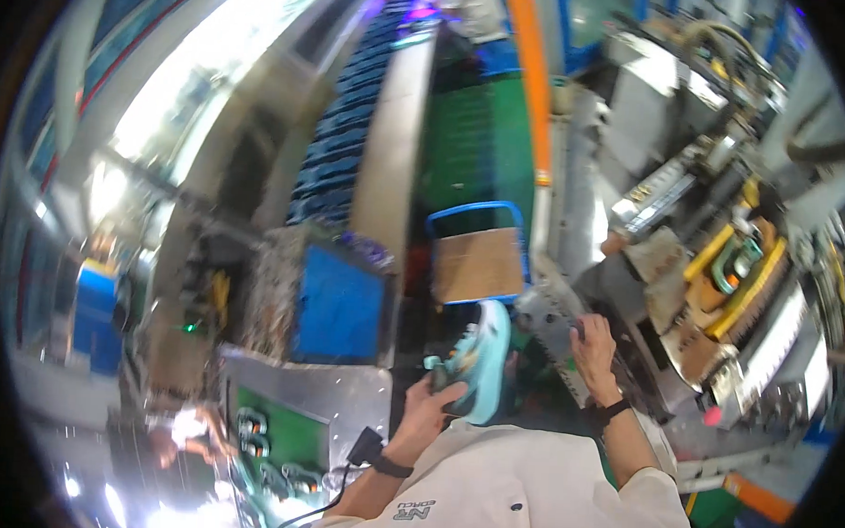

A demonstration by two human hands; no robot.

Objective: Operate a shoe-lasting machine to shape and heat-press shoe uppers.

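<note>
Resting just below the frame's centre, a turquoise shoe point(479, 364) with a pale smooth sole stands toe-up, gripped at its heel by the left hand point(433, 406). The right hand point(595, 344), just right of it, seems to press a perforated metal plate point(555, 329); its grasp is unclear. A cardboard-floored blue cart point(478, 261) sits above.

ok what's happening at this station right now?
A person in a pale work shirt holds a light turquoise shoe in the left hand, sole side turned toward the right. The right hand rests on a perforated grey metal part of the machine beside it. A blue-framed cart with a cardboard sheet stands just beyond. More turquoise shoes sit on a green belt at lower left.
</note>
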